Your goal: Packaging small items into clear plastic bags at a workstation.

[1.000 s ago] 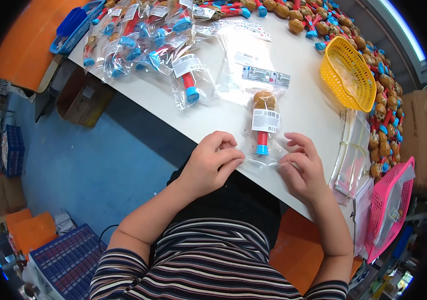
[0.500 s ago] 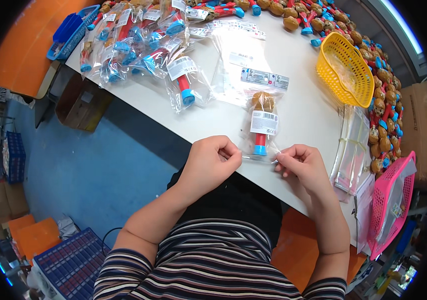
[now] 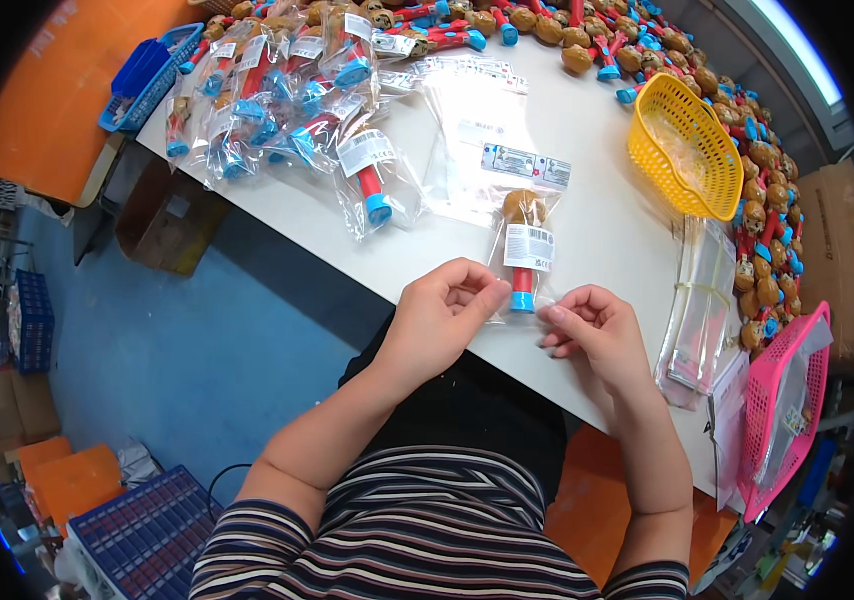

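Note:
Before me on the white table lies a clear plastic bag [image 3: 497,262] with a toy [image 3: 522,276] inside: brown round head, red stem, blue foot and a white label around it. My left hand [image 3: 450,312] pinches the bag's lower left edge between thumb and fingers. At the lower right corner, my right hand [image 3: 595,328] has thumb and forefinger closed on the plastic film. The bag's printed header [image 3: 527,166] points away from me, beside a stack of flat clear bags [image 3: 462,190].
Bagged toys [image 3: 367,180] are heaped at the left. Loose brown-headed toys [image 3: 762,220] line the far and right edges. A yellow basket [image 3: 637,150], bundled clear bags [image 3: 697,305] and a pink basket [image 3: 762,440] stand at the right. A blue basket [image 3: 152,92] sits far left.
My left hand has moved right and slightly up along the bag, closer to the toy's foot. The right hand has shifted slightly left and stays at the lower right corner.

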`<state>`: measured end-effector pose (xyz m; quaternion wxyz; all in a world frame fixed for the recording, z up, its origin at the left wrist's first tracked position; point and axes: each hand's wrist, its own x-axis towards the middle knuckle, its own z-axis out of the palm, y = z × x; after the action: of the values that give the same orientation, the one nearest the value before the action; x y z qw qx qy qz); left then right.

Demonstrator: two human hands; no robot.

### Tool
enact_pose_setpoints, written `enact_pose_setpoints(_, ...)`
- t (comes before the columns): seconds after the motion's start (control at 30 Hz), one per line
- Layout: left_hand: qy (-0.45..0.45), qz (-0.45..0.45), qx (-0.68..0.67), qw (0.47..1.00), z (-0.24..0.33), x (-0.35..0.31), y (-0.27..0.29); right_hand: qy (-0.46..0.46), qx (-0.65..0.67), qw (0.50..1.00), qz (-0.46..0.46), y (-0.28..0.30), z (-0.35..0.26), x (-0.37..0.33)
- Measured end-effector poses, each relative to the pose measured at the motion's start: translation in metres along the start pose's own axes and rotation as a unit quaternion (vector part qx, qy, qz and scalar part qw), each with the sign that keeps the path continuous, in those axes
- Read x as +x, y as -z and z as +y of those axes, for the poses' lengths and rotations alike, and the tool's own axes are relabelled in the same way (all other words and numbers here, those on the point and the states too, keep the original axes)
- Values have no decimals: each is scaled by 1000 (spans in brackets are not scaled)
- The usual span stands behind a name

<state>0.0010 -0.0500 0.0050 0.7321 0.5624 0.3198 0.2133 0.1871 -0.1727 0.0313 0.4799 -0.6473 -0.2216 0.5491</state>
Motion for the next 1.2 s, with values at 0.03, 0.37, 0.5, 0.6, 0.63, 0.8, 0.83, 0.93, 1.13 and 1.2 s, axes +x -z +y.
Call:
enact_pose_setpoints(0.03,8,-11,-37,999,3,-1,0,1,0,1000,1,1,1,0)
enact_pose_setpoints(0.37,-79,-29,151,985,2,-11,4,54,68,996,-36,9,13,-5)
enact_pose_setpoints(0.5,-21,6,56,998,-1,-2,1,55,68,996,6,3,14,-5)
enact_pose_setpoints(0.6,-19,8,1,1000,-11,3,-1,43,64,996,41,1,14,-6)
enact_pose_setpoints(0.63,-29,6,-27,999,-12,4,-3,48,65,996,34,0,13,-7)
enact_pose_setpoints(0.8,-6,-18,-51,999,-11,3,-2,13,91,994,60,0,11,-9)
enact_pose_setpoints(0.83,-10,-13,-49,999,-9,4,-1,8,97,993,63,0,11,-8)
enact_pose_setpoints(0.93,12,-15,42,999,1,7,-5,48,100,994,1,4,15,-8)
enact_pose_setpoints(1.13,39,-47,64,996,20,28,-11,140,12,986,-89,-3,16,-9)
enact_pose_setpoints(1.2,14,-69,-37,997,27,26,-6,147,43,985,-84,-8,13,-10)
